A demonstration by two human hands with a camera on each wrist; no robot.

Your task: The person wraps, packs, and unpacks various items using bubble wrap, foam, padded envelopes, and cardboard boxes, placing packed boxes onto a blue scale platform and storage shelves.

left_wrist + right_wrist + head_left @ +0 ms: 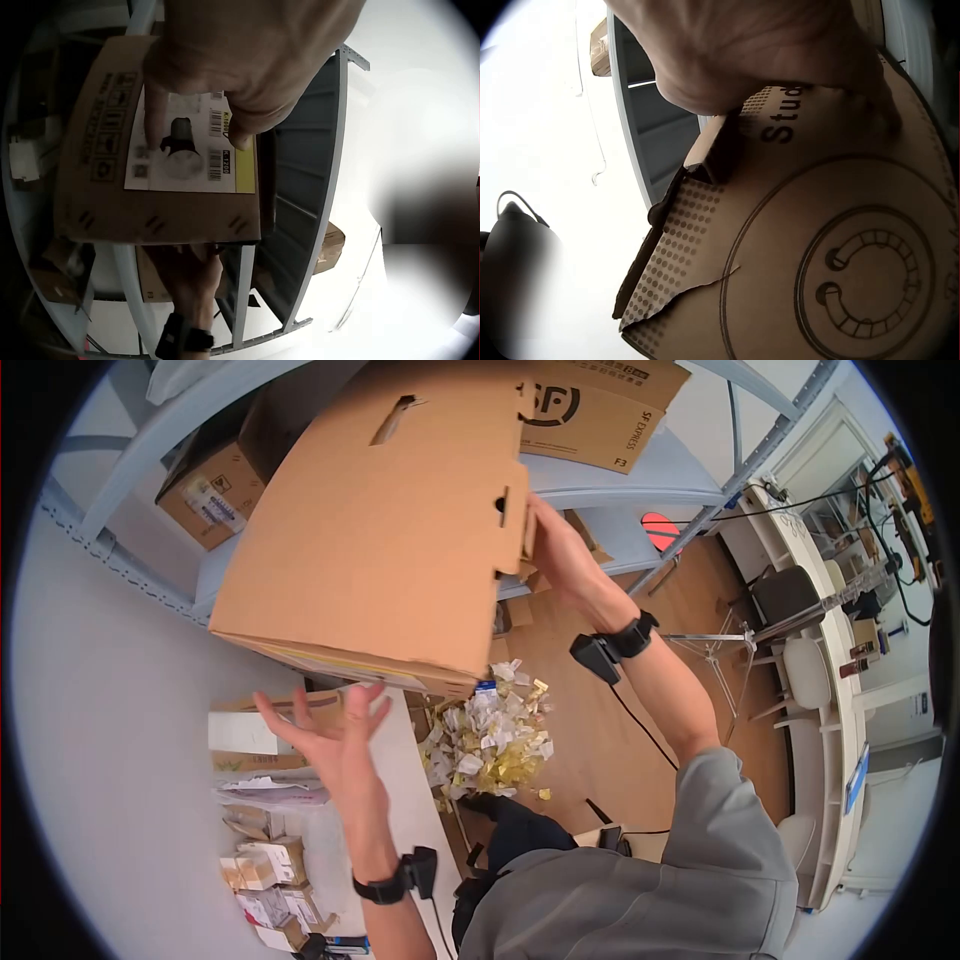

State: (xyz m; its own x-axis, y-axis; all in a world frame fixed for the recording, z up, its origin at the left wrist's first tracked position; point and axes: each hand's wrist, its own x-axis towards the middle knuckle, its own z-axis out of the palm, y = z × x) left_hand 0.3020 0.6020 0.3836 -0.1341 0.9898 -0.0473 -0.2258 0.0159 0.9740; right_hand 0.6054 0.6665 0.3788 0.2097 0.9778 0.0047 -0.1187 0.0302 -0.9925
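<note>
A large brown cardboard box [390, 540] is tilted in front of the shelf rack, with a slotted hand hole in its upper face and tabbed flaps along its right edge. My left hand [325, 740] is at its near end, fingers spread, and its fingertips overlap the white product label [180, 161] in the left wrist view. Along the right side of the box is my right hand [565, 555]. The right wrist view shows that hand lying against the printed side [855, 202], which has a circular drawing and a tear; its fingertips are in shadow there.
An SF Express box [600, 420] and a smaller carton [215, 490] are on the metal shelf [640, 475]. Crumpled wrapping [490, 735] is heaped on the floor below. Small parcels [270, 880] line the white table [400, 800]. A tripod [745, 635] stands at right.
</note>
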